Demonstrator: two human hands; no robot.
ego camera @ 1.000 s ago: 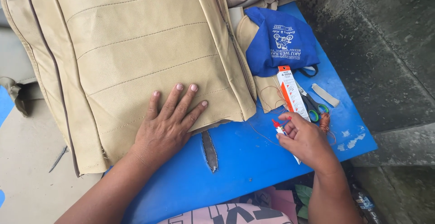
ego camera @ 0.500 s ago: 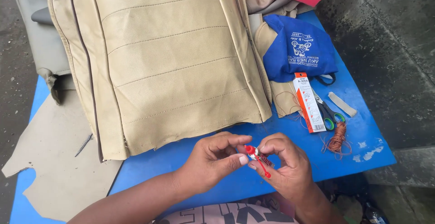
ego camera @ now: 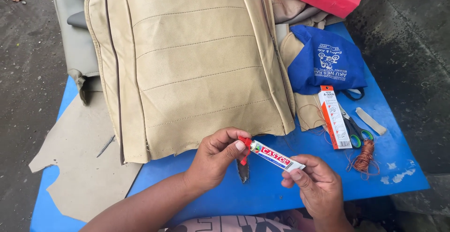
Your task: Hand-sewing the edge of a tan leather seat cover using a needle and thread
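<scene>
Glue tube [ego camera: 275, 156] now raised, level — left hand [ego camera: 216, 158] fingers pinch red cap [ego camera: 245, 142], right hand [ego camera: 315, 185] grips tail.

Blue table [ego camera: 328, 185]. Beige seat cover [ego camera: 192, 68] with dark piping, at twelve o'clock. White tube [ego camera: 274, 156], red cap, at centre. Blue bag [ego camera: 328, 63] with white print at two o'clock; orange-and-white box [ego camera: 334, 117], green-handled scissors [ego camera: 356, 131] and copper-brown thread [ego camera: 364, 157] at three o'clock.

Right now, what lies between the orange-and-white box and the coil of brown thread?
Head view: green-handled scissors lie between the orange-and-white box and the coil of brown thread.
</scene>
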